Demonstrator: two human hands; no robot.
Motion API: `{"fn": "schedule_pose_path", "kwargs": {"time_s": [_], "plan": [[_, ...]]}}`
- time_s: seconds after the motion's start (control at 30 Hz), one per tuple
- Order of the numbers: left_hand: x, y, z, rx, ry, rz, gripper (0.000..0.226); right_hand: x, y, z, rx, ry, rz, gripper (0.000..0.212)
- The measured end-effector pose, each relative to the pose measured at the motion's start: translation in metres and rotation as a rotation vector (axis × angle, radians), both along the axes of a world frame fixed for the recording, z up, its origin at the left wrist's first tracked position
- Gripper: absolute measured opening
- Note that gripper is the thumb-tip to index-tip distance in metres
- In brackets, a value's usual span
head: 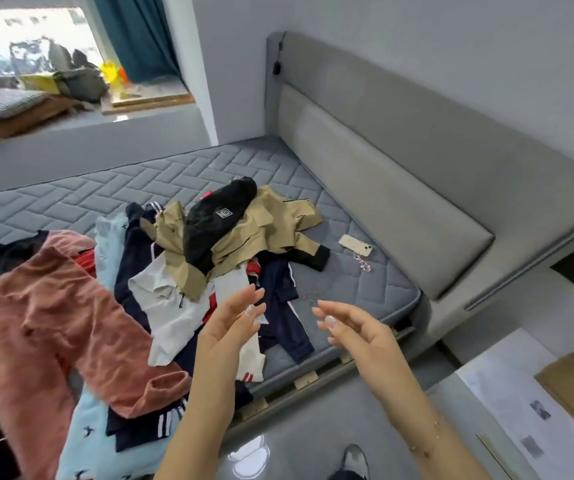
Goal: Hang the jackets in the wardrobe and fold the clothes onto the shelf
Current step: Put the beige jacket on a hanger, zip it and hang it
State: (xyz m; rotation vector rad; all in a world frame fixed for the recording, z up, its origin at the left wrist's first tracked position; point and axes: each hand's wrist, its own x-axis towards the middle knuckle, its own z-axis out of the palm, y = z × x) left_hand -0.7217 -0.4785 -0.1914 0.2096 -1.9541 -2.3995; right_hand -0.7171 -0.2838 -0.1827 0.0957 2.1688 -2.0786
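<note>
Clothes pile beyond both empty hands

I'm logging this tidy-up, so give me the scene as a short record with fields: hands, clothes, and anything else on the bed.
left hand: left hand open, fingers straight, holding nothing, above the clothes
right hand: right hand open, holding nothing
clothes: unfolded pile on the mattress
top of pile: black garment on the tan jacket
nearest left: pink garment
other item: phone on the mattress beside the pile
wardrobe: not in view
</note>
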Motion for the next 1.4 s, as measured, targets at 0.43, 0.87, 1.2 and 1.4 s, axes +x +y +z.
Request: {"fn": "schedule_pose_path", "kwargs": {"time_s": [0.43, 0.87, 1.2, 1.4], "plan": [[-0.211, -0.030, -0.050, -0.017, -0.230, 0.307, 0.024, -0.274, -0.040, -0.051, 0.000, -0.064, 0.258, 0.023], [-0.345, -0.099, -0.118, 0.002, -0.460, 0.535, 0.023, -0.461, -0.125, -0.115, -0.037, -0.202, 0.384, 0.022], [-0.476, -0.197, -0.239, -0.146, -0.689, 0.515, 0.040, -0.550, -0.216, -0.177, 0.073, -0.296, 0.331, 0.021], [-0.545, -0.224, -0.318, -0.470, -0.819, 0.444, 0.090, -0.593, -0.261, -0.227, 0.140, -0.352, 0.259, 0.021]]}}
